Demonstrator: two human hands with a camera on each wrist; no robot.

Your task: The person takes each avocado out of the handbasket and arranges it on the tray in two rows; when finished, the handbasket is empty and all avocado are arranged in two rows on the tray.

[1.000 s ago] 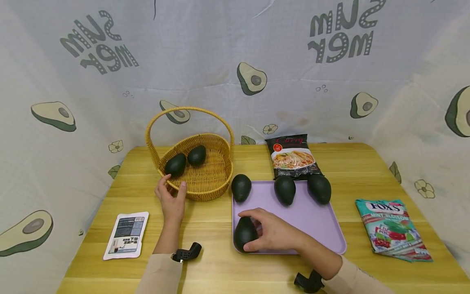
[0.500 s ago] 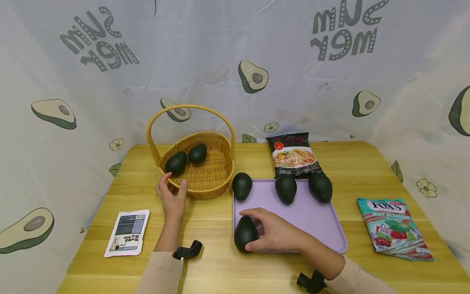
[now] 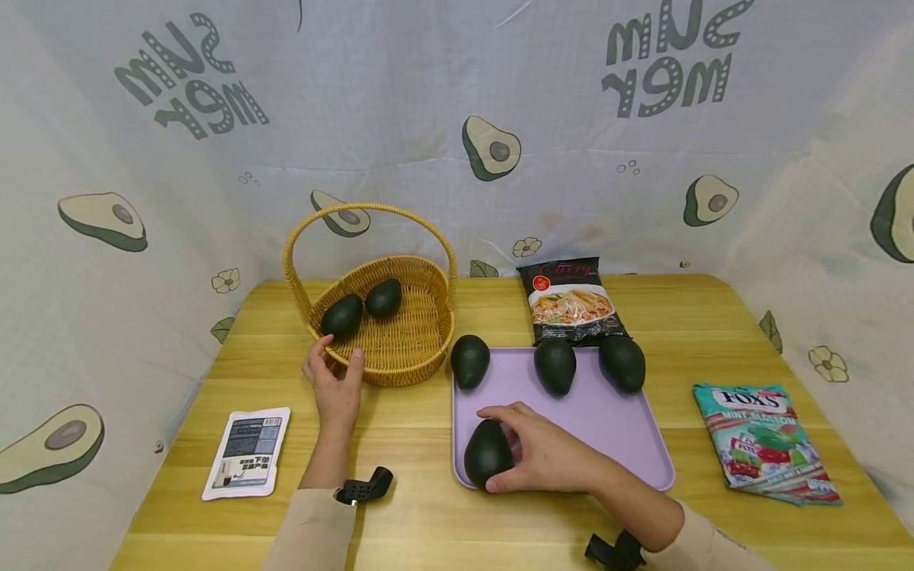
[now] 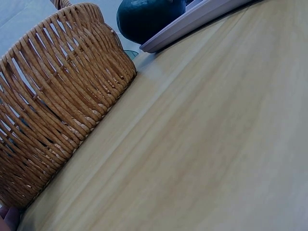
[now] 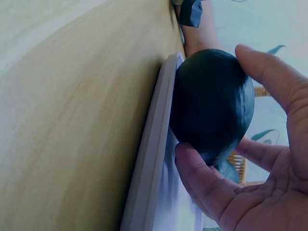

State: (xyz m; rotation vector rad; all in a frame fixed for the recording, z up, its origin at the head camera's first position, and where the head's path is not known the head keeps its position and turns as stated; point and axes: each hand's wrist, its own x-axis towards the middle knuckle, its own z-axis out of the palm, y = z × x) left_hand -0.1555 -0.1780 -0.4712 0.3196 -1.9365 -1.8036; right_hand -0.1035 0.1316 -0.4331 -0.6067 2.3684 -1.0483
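Observation:
My right hand [image 3: 546,452] grips a dark green avocado [image 3: 489,455] by its right side, over the near left corner of the lilac tray [image 3: 593,428]. The right wrist view has this avocado [image 5: 211,103] between thumb and fingers, close to the tray's rim [image 5: 149,159]. Along the tray's far side lie three more avocados, a left one [image 3: 470,362], a middle one [image 3: 555,366] and a right one [image 3: 622,364]. At the near left of the wicker basket [image 3: 410,353], my left hand [image 3: 336,392] holds its wall. Two avocados [image 3: 342,317] rest inside the basket.
Behind the tray lies a black curry noodle packet [image 3: 571,305]. A teal candy bag [image 3: 767,444] is at the right, and a white pouch [image 3: 247,452] at the left. The basket's tall handle [image 3: 367,208] arches upward. A printed curtain [image 3: 400,119] surrounds the wooden table [image 3: 414,507].
My right hand and the gripped avocado have shifted slightly to the right. The left hand stays at the basket, and the other avocados keep their places.

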